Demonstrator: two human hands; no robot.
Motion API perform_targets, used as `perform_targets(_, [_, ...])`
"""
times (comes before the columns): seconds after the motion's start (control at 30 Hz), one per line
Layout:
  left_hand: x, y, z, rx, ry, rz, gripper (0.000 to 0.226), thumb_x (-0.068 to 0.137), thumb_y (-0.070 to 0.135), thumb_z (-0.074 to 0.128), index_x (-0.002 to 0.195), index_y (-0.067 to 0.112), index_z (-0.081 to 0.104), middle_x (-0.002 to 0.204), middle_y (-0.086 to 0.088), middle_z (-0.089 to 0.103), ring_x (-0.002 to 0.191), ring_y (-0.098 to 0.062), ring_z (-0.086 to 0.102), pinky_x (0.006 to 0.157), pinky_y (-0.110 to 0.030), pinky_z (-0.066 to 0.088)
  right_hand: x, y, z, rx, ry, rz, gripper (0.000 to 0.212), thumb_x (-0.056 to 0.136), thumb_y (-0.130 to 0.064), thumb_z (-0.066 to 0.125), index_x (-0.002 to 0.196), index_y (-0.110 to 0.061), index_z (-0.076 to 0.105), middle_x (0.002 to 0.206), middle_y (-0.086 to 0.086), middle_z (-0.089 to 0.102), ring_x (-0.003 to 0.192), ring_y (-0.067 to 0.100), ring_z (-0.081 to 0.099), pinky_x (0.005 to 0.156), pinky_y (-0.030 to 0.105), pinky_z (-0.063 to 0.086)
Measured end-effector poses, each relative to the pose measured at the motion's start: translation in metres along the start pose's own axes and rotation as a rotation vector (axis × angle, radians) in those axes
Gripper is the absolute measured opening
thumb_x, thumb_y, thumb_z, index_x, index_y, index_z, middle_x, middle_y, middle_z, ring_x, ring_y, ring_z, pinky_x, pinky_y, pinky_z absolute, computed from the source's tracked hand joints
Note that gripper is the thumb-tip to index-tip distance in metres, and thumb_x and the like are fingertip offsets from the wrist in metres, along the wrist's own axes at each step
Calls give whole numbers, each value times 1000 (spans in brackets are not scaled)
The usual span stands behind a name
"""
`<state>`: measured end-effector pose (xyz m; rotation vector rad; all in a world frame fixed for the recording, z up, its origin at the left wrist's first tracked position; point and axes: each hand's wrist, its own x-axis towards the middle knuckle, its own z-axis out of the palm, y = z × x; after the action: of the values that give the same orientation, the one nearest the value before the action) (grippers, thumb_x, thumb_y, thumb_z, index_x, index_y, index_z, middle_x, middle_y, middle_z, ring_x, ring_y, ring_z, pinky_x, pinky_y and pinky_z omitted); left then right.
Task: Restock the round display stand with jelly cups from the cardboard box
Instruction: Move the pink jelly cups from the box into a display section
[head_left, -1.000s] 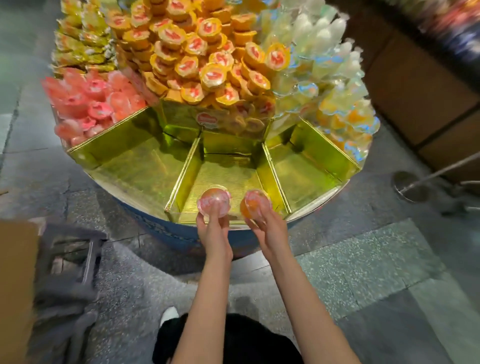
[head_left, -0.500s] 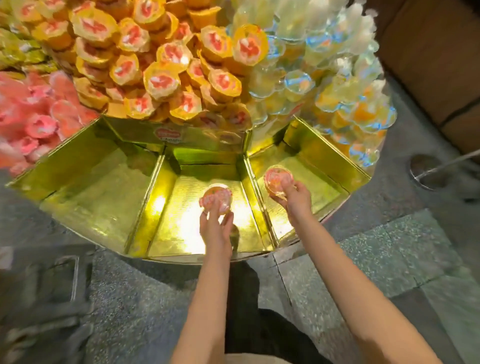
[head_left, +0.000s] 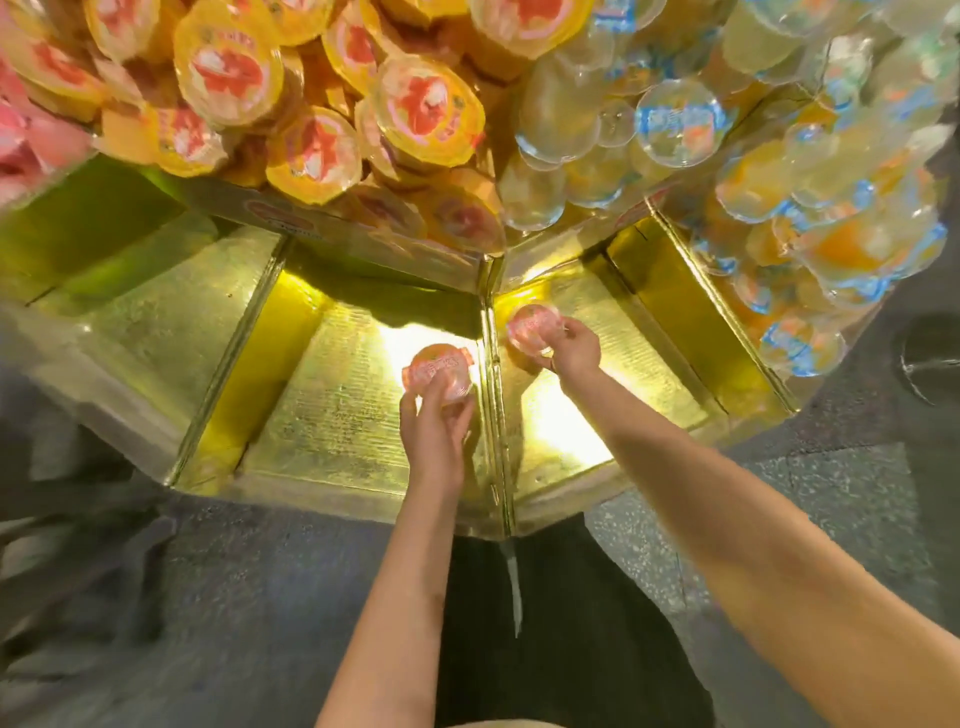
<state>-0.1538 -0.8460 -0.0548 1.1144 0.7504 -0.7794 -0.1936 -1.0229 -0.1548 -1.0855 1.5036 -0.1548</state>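
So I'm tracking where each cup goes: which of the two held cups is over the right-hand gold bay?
The cup in the right hand; the left hand holds its cup over the middle bay.

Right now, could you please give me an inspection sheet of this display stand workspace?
Surface: gold-lined display stand with wedge compartments; the middle and right ones hold only the cups in hand.
Job's things: one jelly cup held over the middle compartment, another jelly cup in the right compartment; cardboard box not seen.
Clutter: orange-lidded cups, clear blue-lidded cups and pink cups piled behind.
Grippers: left hand grips its cup; right hand grips the other.
Cables: nothing seen.
Surroundings: grey speckled floor; blurred dark frame at left.
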Motion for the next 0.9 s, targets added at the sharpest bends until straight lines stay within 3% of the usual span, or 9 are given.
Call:
perform_targets(0.07, [4, -11, 2, -29, 41, 27, 45, 89, 17, 66, 128, 16, 43, 120, -9, 56, 110, -25, 61, 97, -38, 52, 32, 12, 15, -29, -39, -11, 23, 87, -12, 67, 111, -10, 67, 106, 14, 68, 96, 32, 66, 86, 48, 55])
perform_targets(0.13, [4, -21, 4, -31, 67, 58, 47, 89, 21, 66, 129, 17, 42, 128, -12, 55, 114, -26, 61, 98, -38, 51, 25, -8, 28, 26, -109, -18, 8, 93, -9, 60, 93, -15, 64, 92, 11, 66, 77, 22, 67, 60, 29, 56])
perform_targets(0.27, [-1, -32, 14, -72, 111, 86, 44, 91, 23, 63, 130, 19, 42, 127, -9, 57, 110, -27, 64, 94, -36, 54, 34, -24, 39, 131, -132, 48, 24, 95, 1, 52, 83, -20, 55, 82, 0, 59, 69, 22, 59, 32, 15, 35])
perform_targets(0.33, [-7, -36, 21, -84, 130, 102, 46, 91, 22, 63, 132, 18, 42, 124, -8, 59, 109, -27, 64, 92, -34, 55, 34, -20, 36, 105, -158, 43, 11, 92, -4, 60, 98, -14, 60, 88, 4, 63, 61, 16, 53, 34, 17, 36])
perform_targets(0.47, [-18, -43, 29, 10, 169, 180, 47, 86, 11, 69, 125, 19, 44, 127, -7, 57, 110, -20, 62, 82, -25, 55, 32, -26, 35, 62, -150, 62, 57, 83, -20, 73, 133, -13, 48, 109, 13, 62, 67, 18, 49, 53, 23, 36])
perform_targets(0.6, [-29, -47, 34, 178, 152, 276, 47, 75, 9, 75, 110, 33, 56, 128, -5, 55, 110, -19, 61, 82, -27, 54, 15, -50, 2, -134, -98, 60, 58, 83, -29, 71, 131, -7, 48, 94, 10, 59, 69, 23, 51, 59, 30, 44])
perform_targets(0.7, [-39, -50, 43, 210, 172, 338, 45, 77, 3, 74, 104, 33, 55, 123, -5, 56, 105, -16, 62, 84, -26, 54, -34, -57, -50, -74, -391, 81, 24, 94, -25, 59, 109, -6, 56, 78, 5, 59, 60, 16, 58, 50, 22, 47])
perform_targets(0.8, [-50, -54, 59, 217, 113, 374, 40, 79, 8, 75, 110, 24, 55, 118, -9, 62, 98, -11, 65, 72, -15, 50, -83, -56, -90, 14, -801, 77, 33, 96, -30, 54, 123, -10, 54, 98, 8, 68, 82, 19, 70, 82, 36, 57])
perform_targets(0.9, [-59, -62, 75, 327, 22, 367, 38, 85, 17, 71, 118, 23, 55, 117, 2, 63, 105, -8, 61, 70, -13, 49, -98, -51, -103, 124, -896, 51, 42, 94, -17, 59, 134, -10, 48, 122, 16, 64, 109, 28, 65, 95, 39, 52])
